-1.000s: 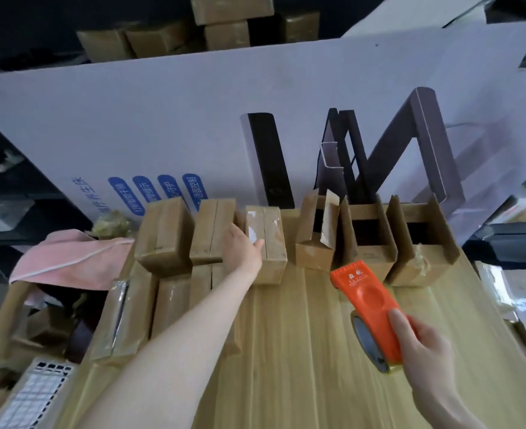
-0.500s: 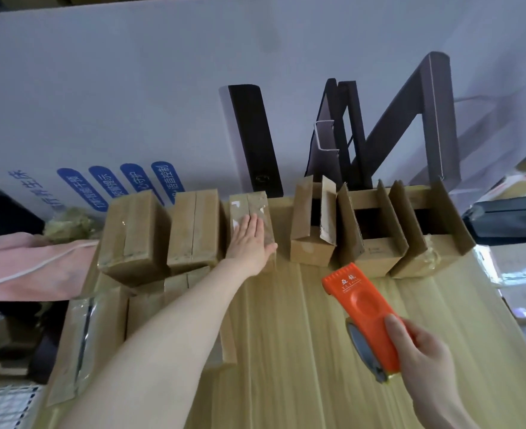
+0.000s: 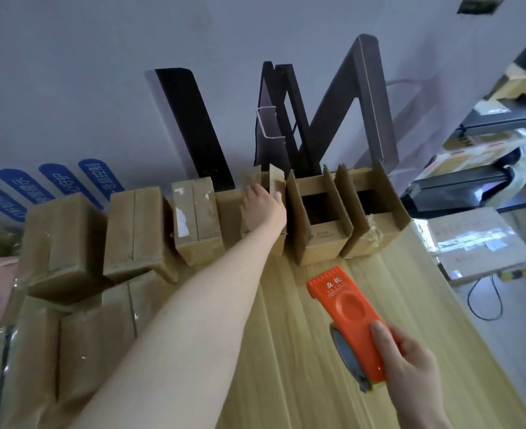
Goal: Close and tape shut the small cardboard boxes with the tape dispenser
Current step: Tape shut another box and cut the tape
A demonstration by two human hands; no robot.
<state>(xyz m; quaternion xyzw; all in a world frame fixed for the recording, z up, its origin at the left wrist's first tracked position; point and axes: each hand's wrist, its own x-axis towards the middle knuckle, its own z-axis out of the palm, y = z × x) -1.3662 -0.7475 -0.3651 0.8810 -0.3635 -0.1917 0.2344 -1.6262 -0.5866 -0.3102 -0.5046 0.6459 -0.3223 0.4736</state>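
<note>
Cardboard's light with floppy flaps, so I'd hold the open box (image 3: 276, 182) by its walls, back of the bench (image 3: 286, 351), left grip (image 3: 263, 209) on it (clamped? can't tell), right grip (image 3: 410, 363) clamped on the tape dispenser (image 3: 353, 326).

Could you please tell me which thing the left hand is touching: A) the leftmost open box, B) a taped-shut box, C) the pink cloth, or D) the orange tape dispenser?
A: the left hand rests on the leftmost open box, while the right hand holds the tape dispenser.
</note>
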